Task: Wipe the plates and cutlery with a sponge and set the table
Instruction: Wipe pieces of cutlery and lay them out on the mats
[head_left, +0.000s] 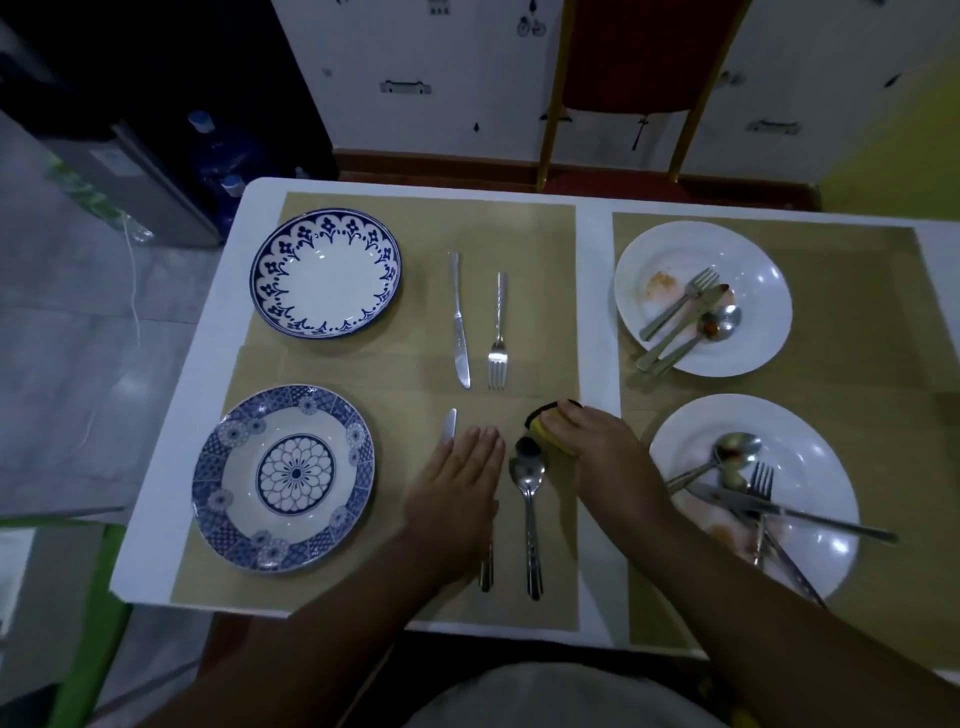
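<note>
a white table fills the middle of the frame, with a red chair on gold legs behind it at the top and pale floor tiles to the left. tan placemats cover most of the tabletop

in the upper left sits a clean white plate with a dark blue border, and below it, in the lower left, a blue patterned plate with a flower in its middle. between the plates and the centre gap, a knife and a fork lie side by side, apart, tips pointing down the frame

the left hand lies flat with straight fingers, pressing on cutlery on the mat; a blade tip shows past the fingers and a handle end below the palm, and i cannot tell whether they are one piece. just right of it lies a spoon, bowl up the frame

the right hand has its fingers curled over a yellow and black sponge, held on the mat just above the spoon's bowl

on the right, two white plates, upper and lower, are smeared with food, each with a fork, a spoon and a knife lying on it
</note>
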